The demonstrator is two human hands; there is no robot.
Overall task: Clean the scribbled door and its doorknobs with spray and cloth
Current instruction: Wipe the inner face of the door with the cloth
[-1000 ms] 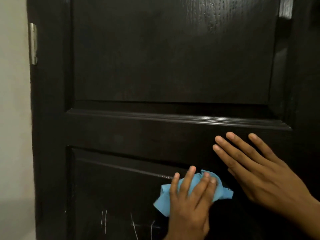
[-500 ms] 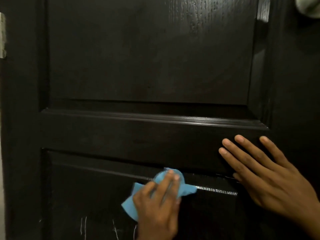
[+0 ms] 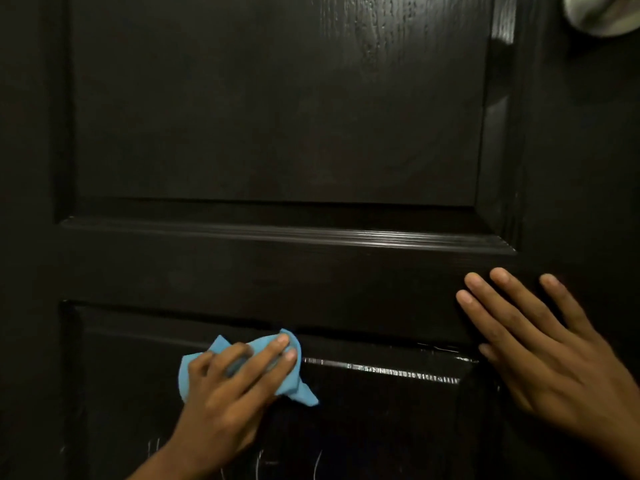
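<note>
Wiping is under way on the dark brown panelled wooden door (image 3: 277, 133). The left hand (image 3: 235, 386) presses a crumpled light blue cloth (image 3: 298, 389) with spread fingers on the top moulding of the lower panel, while the right hand (image 3: 540, 348) lies flat and open on the door rail, holding nothing. The upper panel shows no marks, but thin white scribbles (image 3: 318, 462) remain low on the lower panel — so I judge much is left. The pale round doorknob (image 3: 602, 12) at the top right corner looks untouched. No spray bottle is visible — the room is dim.
</note>
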